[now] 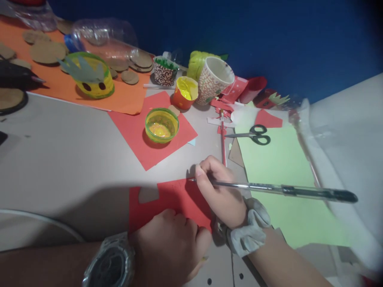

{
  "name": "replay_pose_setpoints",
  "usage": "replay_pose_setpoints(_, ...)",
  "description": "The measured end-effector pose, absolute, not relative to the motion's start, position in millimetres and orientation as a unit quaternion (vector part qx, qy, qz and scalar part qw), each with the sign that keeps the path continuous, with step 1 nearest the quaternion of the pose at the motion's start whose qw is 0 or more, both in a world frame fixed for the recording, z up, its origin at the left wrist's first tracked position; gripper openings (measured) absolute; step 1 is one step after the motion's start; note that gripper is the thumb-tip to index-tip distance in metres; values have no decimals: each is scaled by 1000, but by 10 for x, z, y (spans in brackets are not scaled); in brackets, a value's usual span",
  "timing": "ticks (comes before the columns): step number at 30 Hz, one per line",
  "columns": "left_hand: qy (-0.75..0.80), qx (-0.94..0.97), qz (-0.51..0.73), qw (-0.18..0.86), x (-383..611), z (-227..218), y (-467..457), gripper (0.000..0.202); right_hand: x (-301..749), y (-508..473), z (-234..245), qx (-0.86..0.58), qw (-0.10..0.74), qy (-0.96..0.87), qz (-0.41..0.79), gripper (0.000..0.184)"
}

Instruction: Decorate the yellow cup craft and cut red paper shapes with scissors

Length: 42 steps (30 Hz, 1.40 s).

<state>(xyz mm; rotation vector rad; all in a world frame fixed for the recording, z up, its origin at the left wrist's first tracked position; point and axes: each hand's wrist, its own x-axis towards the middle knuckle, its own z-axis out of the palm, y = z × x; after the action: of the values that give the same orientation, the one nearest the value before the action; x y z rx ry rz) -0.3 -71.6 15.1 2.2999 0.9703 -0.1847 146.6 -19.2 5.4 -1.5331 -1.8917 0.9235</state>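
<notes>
A sheet of red paper with a notch cut from its far edge lies on the table in front of me. My left hand, with a watch on the wrist, is closed over its near edge with curled fingers; the fingertips are mostly hidden. Pinched in my right hand is a clear ballpoint pen with a dark end, its tip at the paper's far edge. Faint pen marks show near the tip. A grey scrunchie is around my right wrist.
Beyond the paper, a yellow-green bowl stands on another red sheet. Black-handled scissors lie on green paper beside a paintbrush. Decorated cups, a plastic bottle and cardboard discs line the back.
</notes>
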Motion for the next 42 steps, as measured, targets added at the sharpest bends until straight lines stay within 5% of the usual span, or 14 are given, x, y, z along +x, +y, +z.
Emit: replay_pose_setpoints(42, 331, 886, -101, 308, 7, 218, -656, 18, 1518, -176, 81, -557, 260, -719, 325, 26)
